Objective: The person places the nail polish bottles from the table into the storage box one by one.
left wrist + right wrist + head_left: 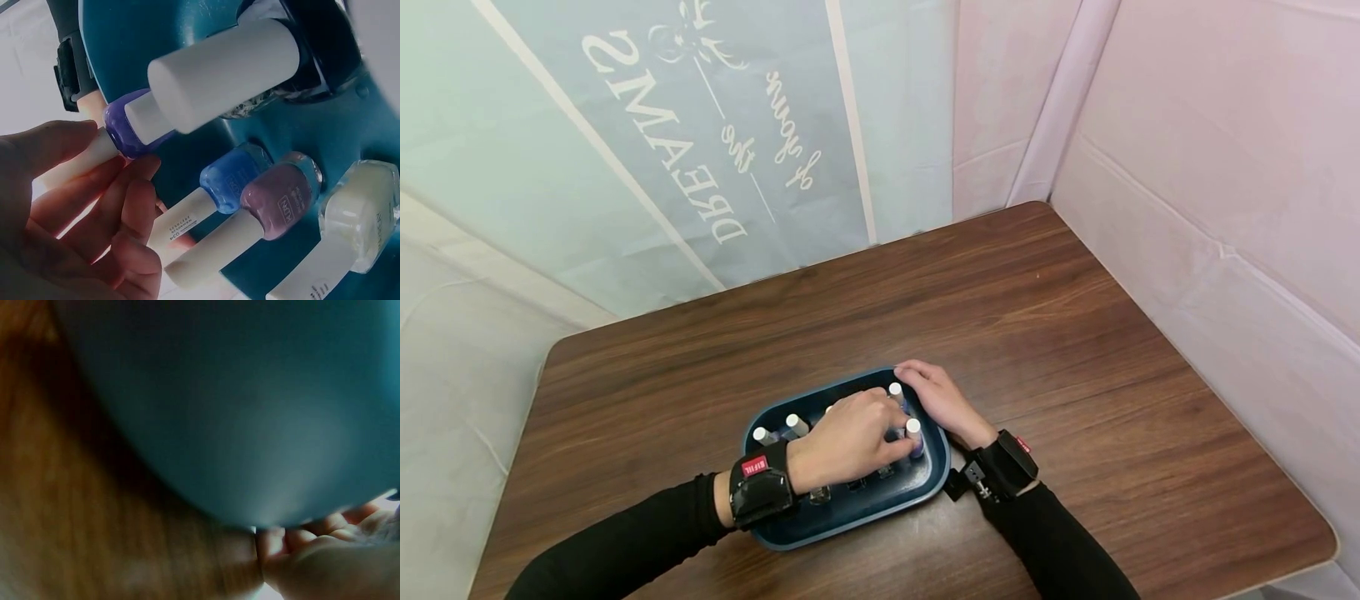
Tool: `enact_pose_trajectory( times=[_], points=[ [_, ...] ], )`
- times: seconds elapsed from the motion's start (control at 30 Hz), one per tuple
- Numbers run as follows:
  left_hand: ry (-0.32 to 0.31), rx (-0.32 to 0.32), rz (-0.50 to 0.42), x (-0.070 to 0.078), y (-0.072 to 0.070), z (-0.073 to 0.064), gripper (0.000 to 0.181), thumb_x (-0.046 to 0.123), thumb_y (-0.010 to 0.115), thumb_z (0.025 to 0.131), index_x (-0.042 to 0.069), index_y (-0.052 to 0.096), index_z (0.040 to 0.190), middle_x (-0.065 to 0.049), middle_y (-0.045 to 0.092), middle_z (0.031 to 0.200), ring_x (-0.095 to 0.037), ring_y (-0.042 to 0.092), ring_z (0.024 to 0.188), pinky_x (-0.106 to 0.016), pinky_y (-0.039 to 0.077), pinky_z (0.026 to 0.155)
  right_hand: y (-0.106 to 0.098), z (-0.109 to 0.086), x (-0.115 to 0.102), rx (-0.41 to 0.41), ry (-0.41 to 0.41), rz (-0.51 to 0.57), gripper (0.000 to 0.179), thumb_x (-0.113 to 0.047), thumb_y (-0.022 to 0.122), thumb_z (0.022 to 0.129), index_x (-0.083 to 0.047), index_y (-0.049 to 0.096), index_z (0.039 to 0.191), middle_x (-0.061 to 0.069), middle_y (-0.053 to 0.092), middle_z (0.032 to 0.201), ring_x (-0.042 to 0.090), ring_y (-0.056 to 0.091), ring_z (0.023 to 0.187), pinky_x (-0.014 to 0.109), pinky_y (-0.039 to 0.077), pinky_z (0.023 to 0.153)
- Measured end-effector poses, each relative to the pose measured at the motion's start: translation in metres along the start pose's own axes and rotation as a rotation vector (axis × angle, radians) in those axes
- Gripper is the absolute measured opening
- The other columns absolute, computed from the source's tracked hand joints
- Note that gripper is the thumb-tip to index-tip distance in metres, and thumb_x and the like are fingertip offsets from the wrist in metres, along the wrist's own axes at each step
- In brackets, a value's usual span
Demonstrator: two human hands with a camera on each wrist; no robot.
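Note:
My left hand (853, 433) reaches over the dark blue tray (760, 540) and pinches the white cap of a purple nail polish bottle (125, 128) between thumb and fingers. The bottle stands near the tray's right end. Close to these fingers, in the left wrist view, are a blue nail polish bottle (230, 176), a mauve one (281, 197) and a pale cream one (362, 209), all white-capped. A dark bottle (322, 53) with a large white cap is nearer the camera. My right hand (943, 404) rests against the tray's right rim; its fingers touch the outer wall.
More white-capped bottles (796, 425) stand in the tray's left part, some hidden by my left forearm. The tray sits near the front of a brown wooden table (1000, 300). Pale fabric curtains (910, 108) enclose its back and sides.

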State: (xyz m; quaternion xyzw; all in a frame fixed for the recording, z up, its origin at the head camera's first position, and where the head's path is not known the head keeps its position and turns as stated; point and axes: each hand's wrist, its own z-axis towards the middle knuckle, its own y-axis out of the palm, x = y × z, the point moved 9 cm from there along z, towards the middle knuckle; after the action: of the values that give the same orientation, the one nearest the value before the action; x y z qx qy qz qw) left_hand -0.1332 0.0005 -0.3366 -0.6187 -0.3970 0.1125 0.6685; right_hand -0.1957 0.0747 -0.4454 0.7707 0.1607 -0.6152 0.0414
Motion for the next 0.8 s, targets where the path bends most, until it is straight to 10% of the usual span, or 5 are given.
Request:
enact_pose_trajectory(
  times=[0.8],
  points=[
    [-0.019,-0.116,-0.080,-0.003,0.013,0.009,0.034,0.029,0.062,0.091,0.022,0.057,0.058,0.011,0.045,0.053,0.001,0.045,0.050,-0.017,0.032,0.044,-0.001,0.000,0.001,0.016,0.006,-0.002,0.035,-0.028,0.047,0.097,-0.006,0.065,0.119,0.010,0.064,0.122,0.023,0.054,0.116,0.042,0.037,0.103]
  ],
)
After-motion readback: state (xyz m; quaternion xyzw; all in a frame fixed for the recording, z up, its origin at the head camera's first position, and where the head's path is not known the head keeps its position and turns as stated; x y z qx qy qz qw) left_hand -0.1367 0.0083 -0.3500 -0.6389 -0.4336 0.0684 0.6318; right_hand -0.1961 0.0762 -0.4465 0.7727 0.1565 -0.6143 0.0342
